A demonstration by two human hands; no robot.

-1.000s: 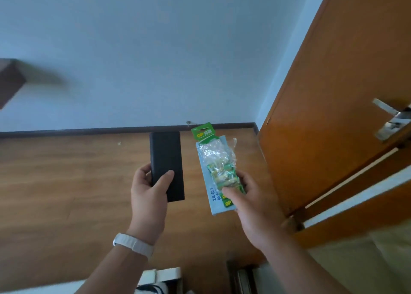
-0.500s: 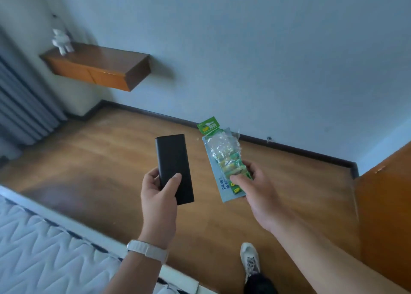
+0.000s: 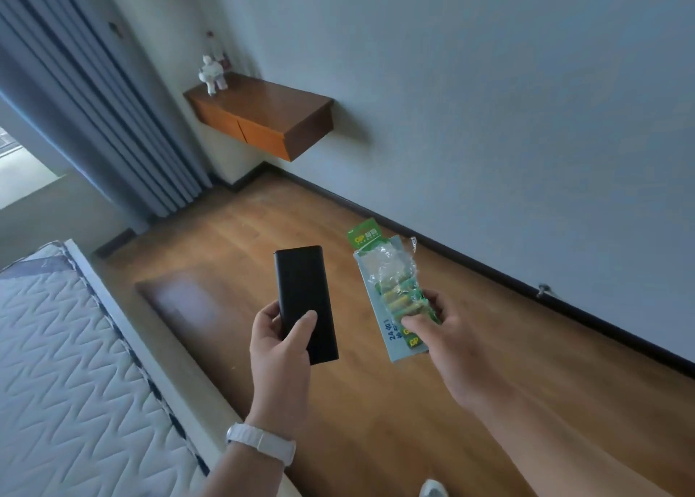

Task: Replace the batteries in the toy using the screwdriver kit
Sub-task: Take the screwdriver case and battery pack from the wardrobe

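My left hand (image 3: 280, 350) grips a flat black case (image 3: 302, 293), long and rectangular, held upright in front of me over the wooden floor. Just to its right, my right hand (image 3: 440, 331) holds a green and grey battery pack (image 3: 391, 286) by its lower part; its clear plastic is torn open and several green-and-yellow batteries show inside. A small white toy figure (image 3: 211, 75) stands on a wall-mounted wooden shelf (image 3: 263, 116) at the far left of the wall.
A bed with a white quilted mattress (image 3: 64, 376) fills the lower left. Grey-blue curtains (image 3: 75, 94) hang at the left. The wooden floor (image 3: 376, 421) runs along a pale wall with a dark skirting board (image 3: 489, 267).
My view has swung left, away from the orange door, bringing the shelf, curtains and bed into sight. Both hands keep the same hold on the case and the battery pack.
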